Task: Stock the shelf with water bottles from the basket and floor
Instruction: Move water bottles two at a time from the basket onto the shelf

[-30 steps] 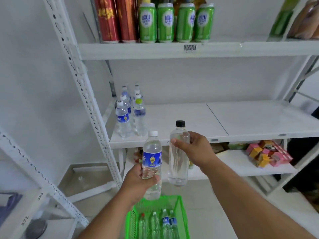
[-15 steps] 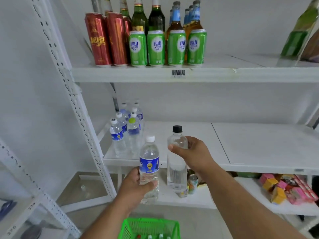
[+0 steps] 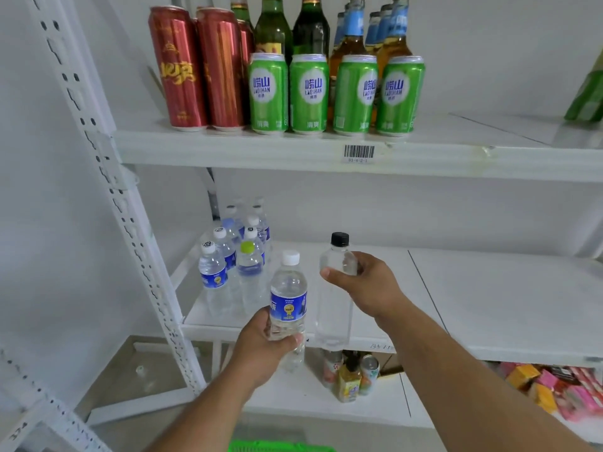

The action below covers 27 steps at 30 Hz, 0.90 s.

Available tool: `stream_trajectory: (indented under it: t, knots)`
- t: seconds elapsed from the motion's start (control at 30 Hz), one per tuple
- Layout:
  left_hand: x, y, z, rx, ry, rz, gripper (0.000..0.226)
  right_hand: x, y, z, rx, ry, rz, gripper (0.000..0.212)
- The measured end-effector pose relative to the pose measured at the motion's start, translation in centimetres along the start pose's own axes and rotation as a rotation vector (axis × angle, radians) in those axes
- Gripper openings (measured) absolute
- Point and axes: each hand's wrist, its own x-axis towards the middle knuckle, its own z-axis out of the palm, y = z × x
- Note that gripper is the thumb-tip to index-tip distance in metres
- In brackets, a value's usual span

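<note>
At the bottom centre of the frame, the green basket (image 3: 280, 447) rim just shows. Above it, my left hand (image 3: 266, 345) is clenched around the lower body of a blue-labelled bottle (image 3: 288, 305), its white cap well above my fingers. I judge this low hold top-heavy; it could tip on landing. Centre frame, my right hand (image 3: 365, 285) grasps the shoulder of a clear black-capped bottle (image 3: 336, 288), body hanging below the grip. Further back, centre left, the stocked bottles (image 3: 233, 259) crowd the middle shelf (image 3: 489, 308) — one nudge might topple them.
</note>
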Motion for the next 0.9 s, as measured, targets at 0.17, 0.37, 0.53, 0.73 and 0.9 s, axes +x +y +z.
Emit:
stream_trajectory:
  t: [0.17, 0.37, 0.53, 0.73, 0.9]
  knots:
    - [3.8, 0.3, -0.2, 0.015, -0.032, 0.022, 0.042, 2.7, 0.1, 0.5, -0.006, 0.046, 0.002, 0.02]
    - [8.0, 0.5, 0.6, 0.062, -0.062, 0.048, 0.038, 6.2, 1.2, 0.1, -0.042, 0.09, 0.044, 0.027]
    - [11.6, -0.5, 2.0, 0.071, -0.039, 0.033, 0.041, 9.7, 2.9, -0.1, -0.073, 0.082, 0.072, 0.037]
    - [16.6, -1.6, 3.7, 0.103, 0.037, 0.004, 0.044, 15.1, 5.2, -0.3, -0.087, -0.01, 0.083, 0.03]
    - [21.4, -2.6, 5.2, 0.142, 0.143, -0.007, 0.044, 20.2, 7.2, -0.2, -0.11, -0.067, 0.079, 0.067]
